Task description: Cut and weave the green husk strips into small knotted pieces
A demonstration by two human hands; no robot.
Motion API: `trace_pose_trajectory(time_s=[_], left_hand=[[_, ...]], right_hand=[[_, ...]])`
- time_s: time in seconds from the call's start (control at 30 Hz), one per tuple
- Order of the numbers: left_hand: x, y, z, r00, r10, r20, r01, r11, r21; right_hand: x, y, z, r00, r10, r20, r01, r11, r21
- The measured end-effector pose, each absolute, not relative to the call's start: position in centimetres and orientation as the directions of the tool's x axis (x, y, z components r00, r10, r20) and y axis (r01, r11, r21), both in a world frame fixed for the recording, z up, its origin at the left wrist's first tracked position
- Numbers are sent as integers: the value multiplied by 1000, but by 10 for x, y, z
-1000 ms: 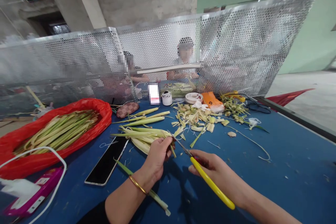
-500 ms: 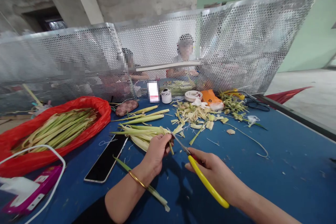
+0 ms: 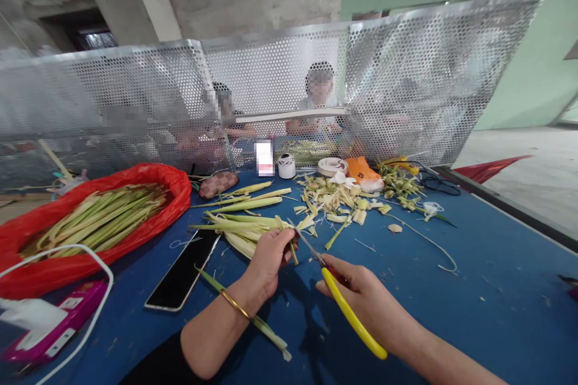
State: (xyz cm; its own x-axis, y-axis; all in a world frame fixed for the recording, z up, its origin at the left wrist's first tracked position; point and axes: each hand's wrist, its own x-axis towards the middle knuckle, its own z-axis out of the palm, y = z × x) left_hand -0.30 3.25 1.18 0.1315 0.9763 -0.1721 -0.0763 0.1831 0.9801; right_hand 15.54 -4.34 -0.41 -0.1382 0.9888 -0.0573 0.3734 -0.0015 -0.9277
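My left hand (image 3: 271,258) is closed on the gathered end of a bundle of pale green corn husks (image 3: 244,230), which fans out to the left. My right hand (image 3: 356,295) grips a pair of scissors (image 3: 350,316) with yellow handles. The blades point up and left, their tips at the husk end beside my left thumb. Whether the blades are parted is hard to make out. Under my left wrist lies a loose green leaf strip (image 3: 271,337). Behind the bundle are more pointed husks (image 3: 253,201).
A red plastic bag (image 3: 176,192) of long leaves stands left, near a phone (image 3: 180,277) and a purple power strip (image 3: 58,325). Husk scraps (image 3: 336,198), a tape roll (image 3: 333,166) and an orange packet (image 3: 361,171) lie toward the back. A perforated metal screen (image 3: 280,60) separates people sitting opposite.
Both hands, the scissors and the husk bundle stay nearly in place. The scissors' handle has shifted very slightly left, and the camera view has turned a little.
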Motion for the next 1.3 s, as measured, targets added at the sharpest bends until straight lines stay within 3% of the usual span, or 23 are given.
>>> trace_pose_trajectory(time_s=[0.83,0.97,1.13,1.3], left_hand=[[-2,42,4,213,961,-175,-73,195,978],[-4,42,5,257,950,-175,-113,210,971],[-8,40,12,315,932,-180,-149,236,960],[-15,42,11,346,918,-194,-205,276,939]], right_hand=[[151,-46,-7,-83,996,-14,453,25,-891],[157,-38,-7,-95,995,-2,336,30,-941],[181,-29,8,19,992,-122,208,-123,-970],[212,-32,29,-185,955,-232,275,-177,-945]])
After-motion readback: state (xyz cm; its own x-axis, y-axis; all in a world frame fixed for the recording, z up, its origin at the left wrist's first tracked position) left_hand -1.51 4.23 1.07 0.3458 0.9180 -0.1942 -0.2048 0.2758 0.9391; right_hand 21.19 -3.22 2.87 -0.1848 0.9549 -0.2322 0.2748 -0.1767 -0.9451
